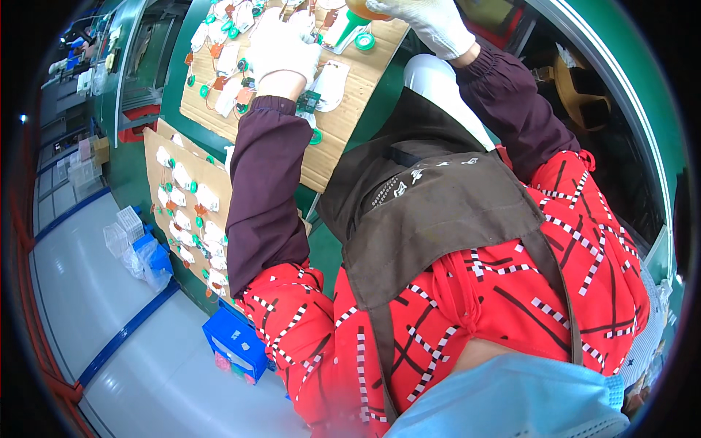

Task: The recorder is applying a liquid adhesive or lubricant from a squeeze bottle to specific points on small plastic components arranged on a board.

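Wired white pieces (228, 55) lay arrayed on the cardboard (339, 135), seemingly unfinished; above it, the right hand (431, 25) gripped an amber object (367, 9); the left hand (281, 55)'s fingers I couldn't read.

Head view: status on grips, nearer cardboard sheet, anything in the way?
Right grip around green-nozzled bottle, cropped by top edge. Left grip over cardboard sheet, hold unclear. White pieces, green discs spread there; left grip blocks some.

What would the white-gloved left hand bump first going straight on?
Probably the flat white pieces on the brown cardboard sheet, though depth past the left hand is unclear.
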The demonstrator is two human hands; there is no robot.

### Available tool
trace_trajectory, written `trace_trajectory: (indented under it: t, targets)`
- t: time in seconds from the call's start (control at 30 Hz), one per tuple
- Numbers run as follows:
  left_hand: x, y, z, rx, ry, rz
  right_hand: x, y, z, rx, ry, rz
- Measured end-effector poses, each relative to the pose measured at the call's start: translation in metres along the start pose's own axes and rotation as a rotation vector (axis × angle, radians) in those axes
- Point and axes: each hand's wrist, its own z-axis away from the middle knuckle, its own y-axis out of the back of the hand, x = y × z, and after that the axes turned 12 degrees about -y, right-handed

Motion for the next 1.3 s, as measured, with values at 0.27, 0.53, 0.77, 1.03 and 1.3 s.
trace_trajectory:
  t: [0.27,0.53,0.77,1.03,1.3]
  targets:
    - [0.002,0.003,0.000,-0.014,0.000,-0.033,0.005,0.005,0.001,0.065,-0.028,0.069]
    - [0.003,0.004,0.000,-0.042,0.027,0.003,0.005,0.000,-0.002,0.035,-0.037,0.039]
    - [0.002,0.001,0.000,0.034,0.003,-0.017,0.009,0.007,-0.001,0.072,-0.023,0.035]
    - [0.004,0.003,-0.002,-0.022,0.013,-0.005,0.014,0.012,0.000,0.160,-0.053,0.135]
    - [0.002,-0.004,0.000,0.128,-0.038,0.030,0.018,0.010,0.000,0.154,0.005,0.083]
